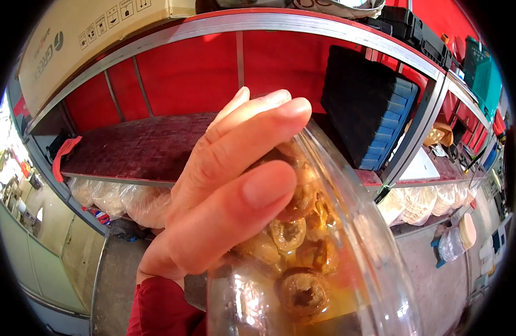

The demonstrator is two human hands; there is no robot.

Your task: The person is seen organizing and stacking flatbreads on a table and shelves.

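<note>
Very close to the camera, a clear jar (392,260) stands tilted and fills the lower middle of the view. Inside it are several brown pitted fruits (305,292) in amber liquid (346,304). My left hand (224,185), in a dark red sleeve (161,308), reaches in from the lower left and grips the upper end of the jar. The thumb lies nearest the camera, with the fingers stretched above it. The jar's lower end runs out of the picture. My right hand is out of view.
Ahead stands a metal-framed shelf (132,143) with red back panels. A large black-and-blue case (358,109) leans on it. A cardboard box (94,46) sits on top at left. Bagged goods (111,197) lie underneath. At right, a stool (440,252) carries a bagged stack.
</note>
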